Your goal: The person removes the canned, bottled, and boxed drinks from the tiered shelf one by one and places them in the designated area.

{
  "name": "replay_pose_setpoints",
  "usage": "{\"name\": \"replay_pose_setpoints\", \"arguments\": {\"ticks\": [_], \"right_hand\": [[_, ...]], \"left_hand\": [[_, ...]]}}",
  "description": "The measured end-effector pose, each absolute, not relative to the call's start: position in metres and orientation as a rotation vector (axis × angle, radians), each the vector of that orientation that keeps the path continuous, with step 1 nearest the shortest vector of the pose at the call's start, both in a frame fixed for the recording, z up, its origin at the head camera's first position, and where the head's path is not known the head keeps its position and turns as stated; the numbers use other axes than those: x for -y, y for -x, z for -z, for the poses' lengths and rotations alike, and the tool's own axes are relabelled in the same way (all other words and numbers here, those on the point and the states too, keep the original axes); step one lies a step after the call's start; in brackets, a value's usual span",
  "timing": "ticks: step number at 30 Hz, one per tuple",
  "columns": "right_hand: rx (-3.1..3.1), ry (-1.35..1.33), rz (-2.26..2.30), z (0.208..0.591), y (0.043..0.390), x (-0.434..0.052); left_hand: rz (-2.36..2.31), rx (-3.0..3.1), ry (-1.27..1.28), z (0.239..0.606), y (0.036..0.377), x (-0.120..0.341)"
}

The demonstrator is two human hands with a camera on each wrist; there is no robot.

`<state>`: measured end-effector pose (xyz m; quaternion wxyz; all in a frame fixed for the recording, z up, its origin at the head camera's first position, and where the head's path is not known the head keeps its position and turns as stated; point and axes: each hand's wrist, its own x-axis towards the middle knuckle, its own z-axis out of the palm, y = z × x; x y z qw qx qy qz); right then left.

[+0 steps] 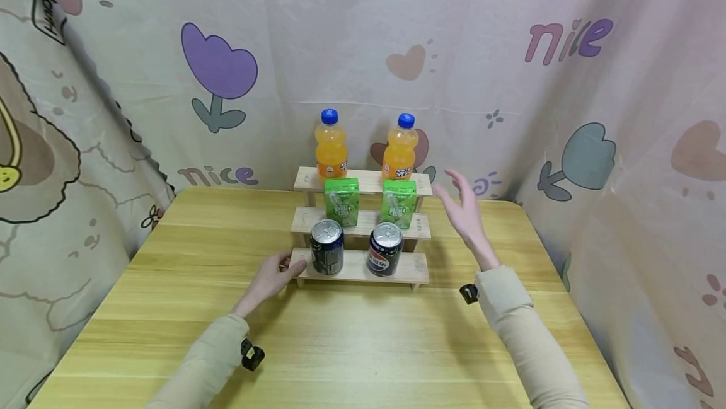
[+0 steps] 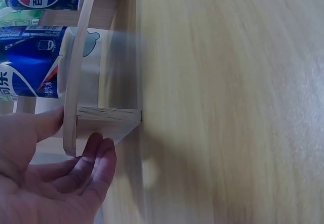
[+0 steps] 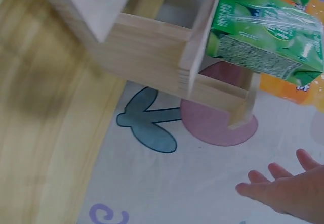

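"What do the fingers hold?"

"The left hand (image 1: 271, 278) grips the wooden rack (image 1: 356, 264) by its bottom shelf's left end, fingers curled beneath, thumb above. The right hand (image 1: 466, 215) is spread, holding nothing, near the top shelf's right end."

"And around them?"

"The rack stands on the worktop (image 1: 363, 346), bearing cans (image 1: 327, 251), cartons (image 1: 342, 201), bottles (image 1: 331, 144). Probably stiff, but easily unbalanced; best held level, by both ends."

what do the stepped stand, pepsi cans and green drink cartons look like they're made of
Stepped stand: pale, matte wood, apparently unvarnished; grain shows on its boards.
Pepsi cans: printed metal, likely aluminium, judging by their shiny silver tops.
Green drink cartons: probably coated paperboard, from their boxy shape and glossy printed faces.
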<state>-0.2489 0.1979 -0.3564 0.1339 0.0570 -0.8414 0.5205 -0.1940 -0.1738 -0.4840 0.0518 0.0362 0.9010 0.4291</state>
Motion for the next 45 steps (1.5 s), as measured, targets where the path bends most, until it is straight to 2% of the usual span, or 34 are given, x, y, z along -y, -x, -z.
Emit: {"name": "replay_pose_setpoints", "arguments": {"ticks": [20,34,45], "right_hand": [[2.268,-0.263,-1.856,0.316,0.286,-0.172],[2.36,-0.327,-1.875,0.287,0.307,-0.149],[2.397,-0.379,-1.893,0.282,0.316,-0.141]], "left_hand": [[-1.345,-2.624,0.102,0.479,0.201,0.174],[-1.358,-2.594,0.116,0.479,0.204,0.178],[-1.396,-2.569,0.074,0.478,0.205,0.179]]}}
